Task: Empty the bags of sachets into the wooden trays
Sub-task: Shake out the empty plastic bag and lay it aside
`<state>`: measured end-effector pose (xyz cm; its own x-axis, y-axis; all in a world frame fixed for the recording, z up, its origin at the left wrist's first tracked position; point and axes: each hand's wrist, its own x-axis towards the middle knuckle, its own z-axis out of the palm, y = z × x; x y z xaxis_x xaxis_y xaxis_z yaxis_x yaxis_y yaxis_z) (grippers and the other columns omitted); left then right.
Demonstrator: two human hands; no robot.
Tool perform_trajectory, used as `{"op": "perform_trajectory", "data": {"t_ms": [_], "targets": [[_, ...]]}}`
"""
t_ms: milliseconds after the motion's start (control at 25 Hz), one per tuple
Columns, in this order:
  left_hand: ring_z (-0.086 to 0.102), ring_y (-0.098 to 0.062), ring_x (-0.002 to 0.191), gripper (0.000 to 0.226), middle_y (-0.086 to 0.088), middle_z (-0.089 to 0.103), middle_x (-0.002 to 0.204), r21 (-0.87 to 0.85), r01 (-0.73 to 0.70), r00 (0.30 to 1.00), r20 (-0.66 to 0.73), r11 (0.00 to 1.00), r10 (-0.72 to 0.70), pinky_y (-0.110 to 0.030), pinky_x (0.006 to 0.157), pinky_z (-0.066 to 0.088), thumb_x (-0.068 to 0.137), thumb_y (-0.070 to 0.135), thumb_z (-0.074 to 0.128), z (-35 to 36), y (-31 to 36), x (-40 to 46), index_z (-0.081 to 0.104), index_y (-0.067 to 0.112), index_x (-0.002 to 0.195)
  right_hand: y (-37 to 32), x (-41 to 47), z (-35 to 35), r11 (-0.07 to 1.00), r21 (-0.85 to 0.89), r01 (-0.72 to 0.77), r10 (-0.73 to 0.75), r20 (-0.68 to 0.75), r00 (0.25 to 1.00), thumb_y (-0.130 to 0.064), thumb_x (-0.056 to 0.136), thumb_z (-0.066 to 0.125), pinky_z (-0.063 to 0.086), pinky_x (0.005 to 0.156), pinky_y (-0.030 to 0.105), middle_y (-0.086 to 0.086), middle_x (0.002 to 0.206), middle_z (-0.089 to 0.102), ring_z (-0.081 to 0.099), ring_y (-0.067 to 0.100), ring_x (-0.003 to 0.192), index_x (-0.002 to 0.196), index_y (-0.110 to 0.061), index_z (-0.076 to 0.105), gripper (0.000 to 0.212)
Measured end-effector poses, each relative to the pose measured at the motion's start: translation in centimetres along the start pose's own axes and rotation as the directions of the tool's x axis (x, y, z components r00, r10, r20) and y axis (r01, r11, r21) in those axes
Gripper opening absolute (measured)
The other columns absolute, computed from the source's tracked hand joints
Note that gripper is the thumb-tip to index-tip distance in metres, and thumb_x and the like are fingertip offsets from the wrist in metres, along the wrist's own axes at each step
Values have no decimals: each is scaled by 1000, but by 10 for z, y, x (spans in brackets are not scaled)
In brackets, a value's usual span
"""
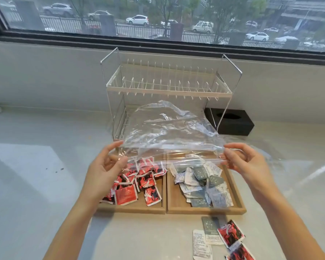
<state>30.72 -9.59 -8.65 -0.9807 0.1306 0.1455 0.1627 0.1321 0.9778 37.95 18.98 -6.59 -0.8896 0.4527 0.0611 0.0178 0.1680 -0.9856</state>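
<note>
Above the two wooden trays, the left hand [109,166] and the right hand [246,162] each pinch one end of a clear plastic bag [167,128], thumb against fingertips in a light grip on the film near its lower edge, with the remaining fingers loosely curled. Held this way the bag is stretched wide between the hands, its crumpled body rising up and away toward the window; that spread would let any last sachet drop straight down rather than catch in a fold. It looks empty, though the glare on the plastic makes that hard to confirm. Directly below the left-hand pinch lies the left wooden tray [139,208], filled with red sachets [139,181]; below and slightly inward of the right-hand pinch sits the right wooden tray [233,209], touching the first along one side and holding grey and white sachets [201,184]. The colours are kept apart, one kind to a tray. Nearer the person on the table [36,184], well clear of the trays, a few stray sachets [221,239] of both kinds lie loose, so they probably still need gathering. Behind the bag stands a white wire dish rack [167,85], with a black tissue box [231,121] just beside its right leg.
</note>
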Motion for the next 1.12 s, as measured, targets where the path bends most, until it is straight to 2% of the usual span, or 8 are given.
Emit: {"op": "perform_trajectory", "data": {"t_ms": [160, 320, 480, 520, 600, 720, 880, 1120], "targets": [[55, 0, 49, 32, -4, 51, 60, 108, 163, 980, 99, 981, -174, -7, 50, 45, 84, 7, 57, 33, -52, -21, 58, 20, 113, 67, -16, -22, 967, -75, -243, 242, -16, 970, 3, 85, 54, 46, 47, 7, 6, 70, 63, 57, -3, 43, 92, -5, 65, 15], [51, -6, 41, 33, 5, 51, 42, 153, 315, 930, 145, 937, -337, -19, 43, 48, 83, 4, 57, 51, -88, -37, 57, 11, 116, 102, -23, -36, 922, -194, -334, 337, -20, 941, 9, 84, 51, 46, 43, 9, 7, 67, 54, 54, -1, 36, 99, 4, 61, 18], [48, -1, 42, 32, 10, 51, 40, 283, 269, 932, 163, 920, -323, -13, 50, 38, 81, 17, 60, 59, -97, -52, 58, 16, 113, 126, -28, -47, 877, -306, -370, 397, 30, 917, 7, 84, 54, 44, 43, 12, 1, 59, 48, 55, 2, 37, 93, 2, 60, 12], [48, 1, 45, 36, 11, 52, 45, 316, 251, 935, 167, 915, -314, -12, 51, 36, 77, 25, 59, 58, -96, -54, 59, 19, 112, 131, -29, -50, 862, -357, -358, 398, 42, 916, 3, 83, 57, 45, 50, 15, -1, 58, 49, 56, 5, 43, 93, 0, 62, 12], [55, 2, 65, 42, 5, 62, 75, 404, 194, 936, 197, 894, -292, -10, 63, 38, 74, 30, 60, 54, -95, -55, 59, 21, 115, 136, -29, -54, 834, -437, -336, 402, 65, 913, -8, 81, 62, 45, 65, 27, -2, 64, 58, 57, 14, 62, 93, -12, 66, 13], [54, -18, 104, 37, -5, 57, 111, 464, 153, 958, 146, 873, -246, -27, 88, 40, 84, 25, 58, 52, -89, -44, 57, 16, 119, 130, -21, -57, 849, -396, -350, 397, 42, 917, -16, 84, 60, 44, 71, 29, 5, 87, 65, 59, 19, 81, 84, -27, 62, 11], [53, -20, 105, 33, -8, 57, 126, 467, 250, 960, -7, 848, -280, -33, 87, 40, 90, 20, 48, 63, -75, -19, 52, 11, 122, 113, 9, -51, 870, -380, -316, 342, 2, 940, -19, 89, 52, 40, 80, 27, 5, 103, 61, 56, 19, 93, 107, -17, 58, 20], [45, -26, 123, 46, -11, 47, 137, 409, 395, 904, -13, 823, -427, -35, 95, 36, 92, 24, 43, 84, -68, 26, 35, 10, 135, 108, 63, -35, 832, -438, -340, 407, 65, 911, -21, 90, 49, 41, 93, 34, 11, 131, 52, 52, 24, 115, 133, -13, 40, 45]]}}
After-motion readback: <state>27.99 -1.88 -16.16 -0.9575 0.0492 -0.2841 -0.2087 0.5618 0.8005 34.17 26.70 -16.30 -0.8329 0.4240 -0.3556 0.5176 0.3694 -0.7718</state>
